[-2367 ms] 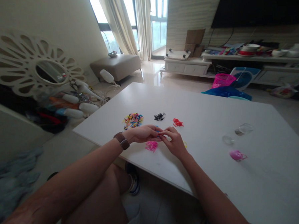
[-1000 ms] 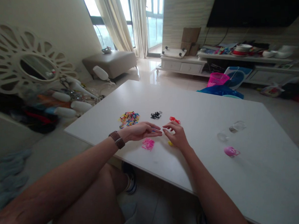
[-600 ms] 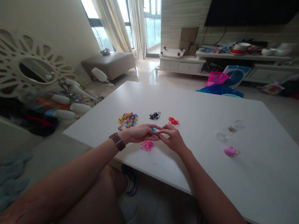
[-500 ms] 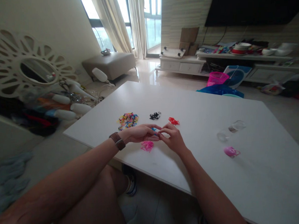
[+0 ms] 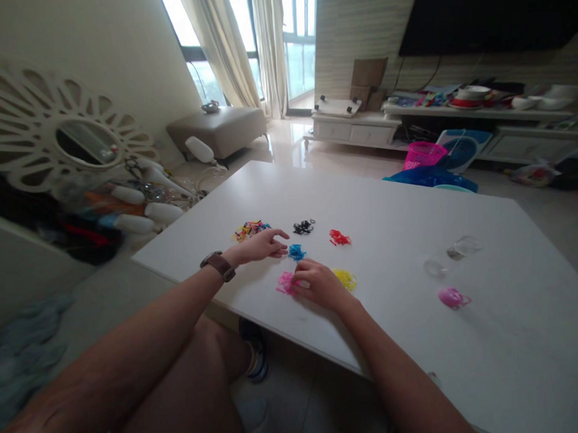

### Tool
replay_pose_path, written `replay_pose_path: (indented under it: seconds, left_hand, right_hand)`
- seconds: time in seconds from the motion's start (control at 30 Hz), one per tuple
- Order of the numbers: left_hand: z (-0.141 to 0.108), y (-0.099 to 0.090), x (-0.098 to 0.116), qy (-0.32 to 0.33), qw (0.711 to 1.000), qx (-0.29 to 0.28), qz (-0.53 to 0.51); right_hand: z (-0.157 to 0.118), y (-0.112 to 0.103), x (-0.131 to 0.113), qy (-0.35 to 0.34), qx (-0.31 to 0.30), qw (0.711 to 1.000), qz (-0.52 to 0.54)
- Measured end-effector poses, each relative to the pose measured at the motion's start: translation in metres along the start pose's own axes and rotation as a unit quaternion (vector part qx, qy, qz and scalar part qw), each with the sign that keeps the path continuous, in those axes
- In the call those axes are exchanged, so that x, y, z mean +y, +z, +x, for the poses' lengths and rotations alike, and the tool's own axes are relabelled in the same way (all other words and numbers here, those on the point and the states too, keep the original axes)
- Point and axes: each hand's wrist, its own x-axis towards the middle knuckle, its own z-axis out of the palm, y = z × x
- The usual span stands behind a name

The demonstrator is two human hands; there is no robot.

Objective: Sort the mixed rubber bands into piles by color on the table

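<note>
Small rubber bands lie in color piles on the white table [image 5: 391, 237]. My left hand [image 5: 263, 245] hovers with fingers apart and nothing visible in them. It partly covers a mixed-color pile [image 5: 248, 230], and its fingertips are beside the blue pile [image 5: 297, 252]. My right hand [image 5: 321, 283] reaches down at the pink pile [image 5: 285, 283], thumb and fingers drawn together at its right side. Whatever they pinch is too small to make out. Behind that hand, the yellow pile [image 5: 345, 279] is partly covered. Farther back are a black pile [image 5: 303, 227] and a red pile [image 5: 339, 238].
On the table's right lie a clear jar [image 5: 464, 247], a clear round piece [image 5: 436, 269] and a pink lid-like piece with a loop [image 5: 453, 298]. Beyond the far edge stand a pink basket [image 5: 426, 154] and a blue bag [image 5: 427, 176]. Lamp parts [image 5: 163, 212] crowd the left floor.
My hands were together over the blue pile and have parted. The left moved left and its fingers spread; the right came down to the pink pile. Blue and yellow piles now show.
</note>
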Motion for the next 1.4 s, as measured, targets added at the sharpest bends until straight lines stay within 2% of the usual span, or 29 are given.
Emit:
replay_pose_path:
  seconds: [0.13, 0.33, 0.5, 0.63, 0.8, 0.93, 1.1, 1.2, 1.4]
  left_hand:
    - [0.008, 0.003, 0.000, 0.004, 0.998, 0.017, 0.054]
    - [0.016, 0.011, 0.009, 0.047, 0.992, 0.055, 0.099]
    - [0.026, 0.018, 0.014, 0.096, 0.974, 0.088, 0.187]
    - [0.032, 0.020, 0.021, 0.077, 0.971, 0.087, 0.209]
    - [0.029, 0.019, 0.028, 0.112, 0.952, 0.067, 0.278]
    - [0.027, 0.016, 0.026, 0.106, 0.949, 0.063, 0.291]
    - [0.026, -0.002, 0.022, 0.093, 0.945, 0.080, 0.302]
    - [0.020, -0.024, 0.019, 0.090, 0.945, 0.118, 0.290]
    - [-0.001, -0.066, 0.000, 0.010, 0.945, 0.174, 0.276]
  right_hand:
    - [-0.001, -0.004, 0.000, 0.020, 0.029, 0.999, 0.003]
    - [-0.003, -0.013, 0.000, 0.048, 0.085, 0.995, 0.015]
    - [-0.006, -0.013, 0.001, 0.050, 0.092, 0.994, 0.013]
    - [-0.007, -0.015, 0.001, 0.053, 0.097, 0.994, 0.013]
    - [-0.007, -0.017, -0.003, 0.049, 0.099, 0.994, 0.014]
    - [-0.006, -0.018, -0.003, 0.048, 0.100, 0.994, 0.015]
    - [-0.006, -0.018, -0.002, 0.053, 0.103, 0.993, 0.011]
    - [-0.006, -0.019, -0.001, 0.059, 0.107, 0.992, 0.008]
    - [-0.006, -0.019, 0.000, 0.063, 0.115, 0.991, 0.002]
